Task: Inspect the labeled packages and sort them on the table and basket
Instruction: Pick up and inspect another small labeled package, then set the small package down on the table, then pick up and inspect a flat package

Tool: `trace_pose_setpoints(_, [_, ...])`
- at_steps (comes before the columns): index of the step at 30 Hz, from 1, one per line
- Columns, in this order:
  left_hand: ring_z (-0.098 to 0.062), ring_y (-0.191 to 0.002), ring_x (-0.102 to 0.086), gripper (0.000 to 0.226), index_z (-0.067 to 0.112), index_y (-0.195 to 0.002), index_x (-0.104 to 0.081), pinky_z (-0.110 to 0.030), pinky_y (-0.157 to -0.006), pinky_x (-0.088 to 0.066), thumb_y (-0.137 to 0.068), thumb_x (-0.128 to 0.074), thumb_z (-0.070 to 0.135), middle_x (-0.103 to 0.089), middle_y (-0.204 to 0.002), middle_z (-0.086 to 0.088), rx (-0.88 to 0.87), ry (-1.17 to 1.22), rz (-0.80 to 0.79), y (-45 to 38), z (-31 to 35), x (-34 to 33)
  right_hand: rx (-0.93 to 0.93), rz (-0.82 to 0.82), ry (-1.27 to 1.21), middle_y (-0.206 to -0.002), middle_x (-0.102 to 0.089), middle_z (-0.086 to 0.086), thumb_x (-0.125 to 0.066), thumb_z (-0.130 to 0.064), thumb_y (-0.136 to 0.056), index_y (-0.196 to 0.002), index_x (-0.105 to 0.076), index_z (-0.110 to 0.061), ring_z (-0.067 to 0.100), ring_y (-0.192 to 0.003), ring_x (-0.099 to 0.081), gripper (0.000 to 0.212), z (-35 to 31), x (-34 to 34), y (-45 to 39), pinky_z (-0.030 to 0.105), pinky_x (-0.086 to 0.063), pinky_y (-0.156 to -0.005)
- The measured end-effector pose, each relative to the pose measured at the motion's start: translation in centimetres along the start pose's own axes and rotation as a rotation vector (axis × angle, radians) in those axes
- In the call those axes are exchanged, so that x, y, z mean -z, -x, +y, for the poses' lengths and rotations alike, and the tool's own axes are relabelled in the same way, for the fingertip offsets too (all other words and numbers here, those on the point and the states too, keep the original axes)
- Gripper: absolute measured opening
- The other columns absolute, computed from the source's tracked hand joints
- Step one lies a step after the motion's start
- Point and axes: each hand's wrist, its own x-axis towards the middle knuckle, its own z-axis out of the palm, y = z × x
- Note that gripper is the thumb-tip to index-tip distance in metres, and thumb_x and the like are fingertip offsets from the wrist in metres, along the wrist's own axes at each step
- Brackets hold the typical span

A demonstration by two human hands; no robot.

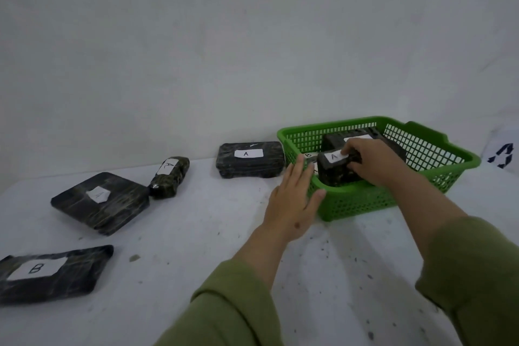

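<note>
At nine o'clock on the counter (196, 233) lie packages I take as sorted, mostly A-labelled. My left hand (292, 199), fingers spread, steadies the green basket (365, 202); at two o'clock my right hand (373, 160) grips an A package (334, 171) inside it, probably for lifting out.

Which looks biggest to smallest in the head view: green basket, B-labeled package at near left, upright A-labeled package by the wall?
1. green basket
2. B-labeled package, though nearness to the camera inflates it
3. upright A-labeled package
</note>
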Motion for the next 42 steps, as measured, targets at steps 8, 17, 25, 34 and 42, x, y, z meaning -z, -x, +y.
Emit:
trace_pose_setpoints(8, [-0.007,-0.146,0.004,0.062,0.027,-0.151,-0.007,-0.047,-0.117,-0.019,-0.097,-0.029,0.049,0.017,-0.156,0.016,-0.055,0.036,0.079,-0.3,-0.8,-1.3,0.059,-0.301,0.143,-0.092,-0.047,0.003,-0.072,0.001,-0.069,-0.075,-0.052,-0.017,0.022,-0.085,-0.052,0.028,-0.1,-1.5,-3.6,0.028,-0.043,-0.064])
trace_pose_setpoints(17, [-0.005,-0.144,0.015,0.072,0.032,-0.148,0.009,-0.045,-0.119,-0.008,-0.091,-0.021,0.064,0.023,-0.153,0.018,-0.039,0.012,0.043,0.0,-1.9,-0.9,0.033,-0.352,0.121,-0.1,-0.056,0.001,-0.077,-0.016,-0.071,-0.093,-0.058,-0.018,0.022,-0.096,-0.055,0.029,-0.5,-0.8,-4.0,0.037,-0.05,-0.082])
trace_pose_setpoints(25, [-0.015,-0.145,0.018,0.07,0.023,-0.151,-0.005,-0.043,-0.119,-0.005,-0.095,-0.036,0.051,0.015,-0.159,0.003,0.269,-0.203,0.119,3.2,-8.6,6.0,0.241,0.131,-0.217,-0.092,-0.064,0.001,-0.06,-0.014,-0.083,-0.092,-0.067,-0.011,0.017,-0.086,-0.055,0.012,-10.9,-1.1,-4.3,0.03,-0.046,-0.081])
trace_pose_setpoints(34, [-0.028,-0.146,0.007,0.054,0.022,-0.141,-0.036,-0.055,-0.114,-0.016,-0.093,-0.047,0.046,-0.009,-0.159,-0.006,0.714,-0.413,0.3,10.9,-19.3,18.7,0.204,-0.395,-0.568,-0.091,-0.064,0.007,-0.068,-0.022,-0.082,-0.092,-0.065,-0.013,0.013,-0.069,-0.055,0.014,-25.2,-12.5,-3.0,0.021,-0.045,-0.061])
trace_pose_setpoints(42, [-0.036,-0.139,-0.025,0.071,0.009,-0.147,-0.024,-0.046,-0.111,-0.028,-0.091,-0.056,0.038,-0.025,-0.152,-0.017,0.928,0.085,0.428,14.4,-25.8,24.9,-0.074,-0.561,-0.874,-0.081,-0.046,0.011,-0.06,-0.032,-0.087,-0.096,-0.056,0.012,0.022,-0.069,-0.045,0.046,-32.3,-18.0,-1.2,0.029,-0.037,-0.051])
